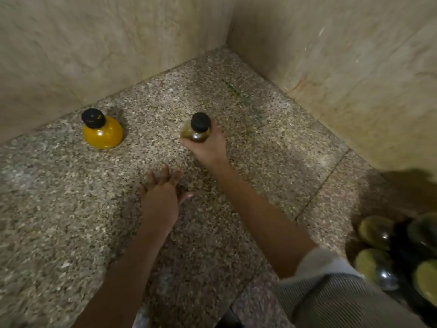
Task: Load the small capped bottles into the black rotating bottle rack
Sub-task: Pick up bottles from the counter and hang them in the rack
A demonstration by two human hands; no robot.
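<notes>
A small bottle of dark olive liquid with a black cap (195,130) stands on the speckled stone floor (71,209) near the middle of the view. My right hand (208,145) grips it from the near side, fingers curled round its body. A second bottle, bright yellow with a black cap (102,131), stands alone to the left, close to the wall. My left hand (163,192) rests flat on the floor with its fingers spread, nearer to me than both bottles. The black bottle rack (399,252) sits at the lower right edge, with several yellow-green bottles lying in it.
Beige stone walls (331,55) meet in a corner behind the bottles and close off the far and right sides. My knee in striped grey cloth (331,301) is at the bottom right, next to the rack.
</notes>
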